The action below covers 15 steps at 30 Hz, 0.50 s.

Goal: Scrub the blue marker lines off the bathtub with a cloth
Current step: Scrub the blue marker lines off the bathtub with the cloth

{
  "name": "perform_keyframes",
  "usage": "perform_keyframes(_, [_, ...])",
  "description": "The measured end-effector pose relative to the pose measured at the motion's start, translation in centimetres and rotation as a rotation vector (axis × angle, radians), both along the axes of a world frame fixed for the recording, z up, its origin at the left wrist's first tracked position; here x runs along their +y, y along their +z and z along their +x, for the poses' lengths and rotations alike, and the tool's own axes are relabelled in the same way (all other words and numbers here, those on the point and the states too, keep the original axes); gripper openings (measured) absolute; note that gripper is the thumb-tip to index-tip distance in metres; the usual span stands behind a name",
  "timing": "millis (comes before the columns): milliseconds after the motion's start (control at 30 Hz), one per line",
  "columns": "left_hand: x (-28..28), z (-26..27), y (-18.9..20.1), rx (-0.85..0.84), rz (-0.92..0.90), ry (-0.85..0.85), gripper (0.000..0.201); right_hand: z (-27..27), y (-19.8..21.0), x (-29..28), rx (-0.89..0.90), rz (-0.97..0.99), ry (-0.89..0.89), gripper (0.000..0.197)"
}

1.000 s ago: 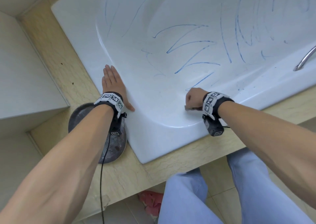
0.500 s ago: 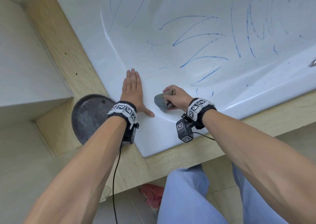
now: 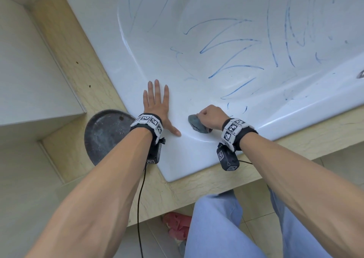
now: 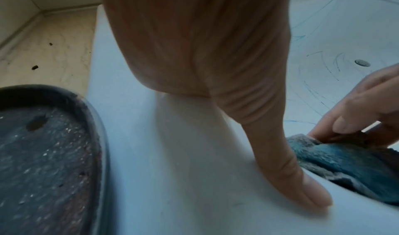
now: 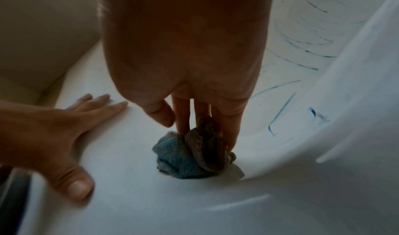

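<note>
A white bathtub (image 3: 110, 31) fills the upper part of the head view, its inside wall covered with blue marker lines (image 3: 228, 51). My right hand (image 3: 209, 118) grips a crumpled grey cloth (image 3: 197, 124), stained blue, and presses it against the tub's near curved corner. In the right wrist view the cloth (image 5: 190, 156) sits bunched under my curled fingers, with short blue marks (image 5: 280, 112) just to its right. My left hand (image 3: 157, 104) lies flat on the tub rim, fingers straight, thumb spread toward the cloth (image 4: 336, 161).
A round dark tray (image 3: 104, 135) sits on the beige stone surround (image 3: 65, 41) left of my left wrist. A chrome handle (image 3: 361, 73) shows at the right edge. A drain fitting (image 4: 362, 62) lies in the tub. A pink slipper (image 3: 177, 225) is on the floor.
My right hand slid left along the tub's near corner with the cloth, ending close to my left thumb. The left hand stayed flat on the rim.
</note>
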<state>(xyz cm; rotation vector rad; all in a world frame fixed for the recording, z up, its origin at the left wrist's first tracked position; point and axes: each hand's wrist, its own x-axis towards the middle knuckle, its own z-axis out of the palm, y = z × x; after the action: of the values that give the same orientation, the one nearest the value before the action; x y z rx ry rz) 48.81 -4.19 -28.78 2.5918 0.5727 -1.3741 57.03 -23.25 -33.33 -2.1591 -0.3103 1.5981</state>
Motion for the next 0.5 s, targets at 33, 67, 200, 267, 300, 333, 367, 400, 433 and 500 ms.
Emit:
perform_keyframes(33, [0.0,0.0,0.0,0.005,0.005,-0.002,0.180,-0.4,0.3,-0.1,0.010,0.009,0.051,0.030])
perform_keyframes(67, [0.0,0.0,0.0,0.007,0.008,-0.002,0.180,-0.9,0.4,-0.3,0.004,0.017,0.116,0.028])
perform_keyframes(200, [0.0,0.1,0.0,0.015,0.012,-0.003,0.180,-3.5,-0.2,-0.6,-0.204,0.026,0.244,0.029])
perform_keyframes(267, [0.0,0.2,-0.1,0.020,0.011,-0.007,0.180,-4.3,-0.2,-0.2,-0.250,-0.007,0.193,0.029])
perform_keyframes(300, [0.0,0.3,-0.1,0.018,0.007,-0.007,0.180,-4.4,-0.1,0.0,-0.247,-0.004,0.167,0.028])
perform_keyframes(333, [0.0,0.3,-0.1,0.015,0.004,-0.006,0.180,-4.4,0.0,0.3,-0.231,0.017,0.140,0.024])
perform_keyframes(367, [0.0,0.3,-0.1,0.011,0.002,-0.005,0.180,-4.3,0.2,0.5,-0.202,0.050,0.100,0.021])
perform_keyframes(400, [-0.1,0.3,0.0,0.008,-0.002,-0.004,0.181,-4.0,0.4,0.5,-0.160,0.084,0.035,0.018])
perform_keyframes(433, [0.0,0.3,-0.1,0.003,-0.006,-0.004,0.181,-3.8,0.5,0.6,-0.126,0.120,-0.046,0.018])
perform_keyframes(500, [0.2,0.1,-0.1,-0.012,-0.014,-0.006,0.181,-3.0,0.5,1.1,-0.137,0.153,-0.205,0.022])
